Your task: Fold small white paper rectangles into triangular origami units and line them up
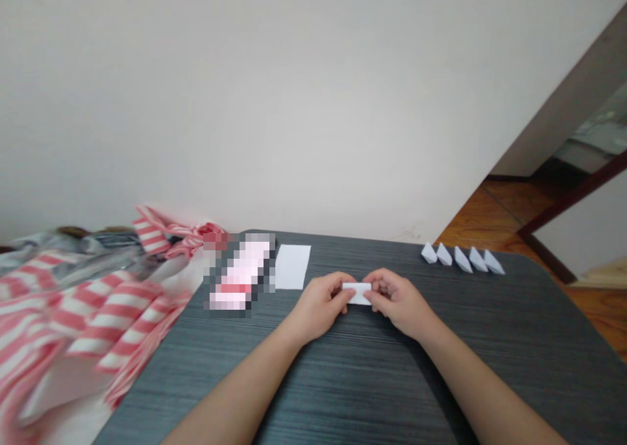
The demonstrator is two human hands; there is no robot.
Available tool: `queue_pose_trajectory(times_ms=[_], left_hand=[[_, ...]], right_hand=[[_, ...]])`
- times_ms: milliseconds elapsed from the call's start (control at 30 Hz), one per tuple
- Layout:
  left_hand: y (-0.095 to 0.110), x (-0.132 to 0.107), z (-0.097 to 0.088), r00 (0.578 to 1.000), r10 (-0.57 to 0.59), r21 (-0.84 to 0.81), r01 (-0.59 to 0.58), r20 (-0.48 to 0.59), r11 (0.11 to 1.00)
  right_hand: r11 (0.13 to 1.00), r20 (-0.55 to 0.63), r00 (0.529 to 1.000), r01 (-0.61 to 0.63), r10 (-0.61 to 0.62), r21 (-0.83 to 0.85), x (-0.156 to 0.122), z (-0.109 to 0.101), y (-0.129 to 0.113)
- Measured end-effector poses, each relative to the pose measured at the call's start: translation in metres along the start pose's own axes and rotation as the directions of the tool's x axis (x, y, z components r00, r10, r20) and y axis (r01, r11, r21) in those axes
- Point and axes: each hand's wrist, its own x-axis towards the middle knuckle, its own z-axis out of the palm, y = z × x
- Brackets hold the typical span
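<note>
My left hand (321, 303) and my right hand (396, 299) meet over the middle of a dark grey wood-grain table (372, 379). Both pinch a small folded piece of white paper (358, 293) between fingers and thumbs, just above the tabletop. A flat white paper rectangle (292, 266) lies to the left of my hands, near the far edge. At the far right edge, several small folded white paper pieces (463, 258) stand in a row.
A pixelated pink and dark object (240, 276) lies beside the flat paper. Red-and-white striped cloth (73, 327) is heaped off the table's left side. A pale wall stands behind; wooden floor (494, 219) shows at the right.
</note>
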Motion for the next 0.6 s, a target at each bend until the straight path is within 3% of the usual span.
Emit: queue_pose_trajectory(times_ms=[600], left_hand=[[-0.0016,-0.0003,0.0004,1.0,0.01,0.051,-0.01,0.009,0.999]], right_hand=[[1.0,0.011,0.999,-0.03,0.03,-0.009,-0.0009,-0.001,-0.0015]])
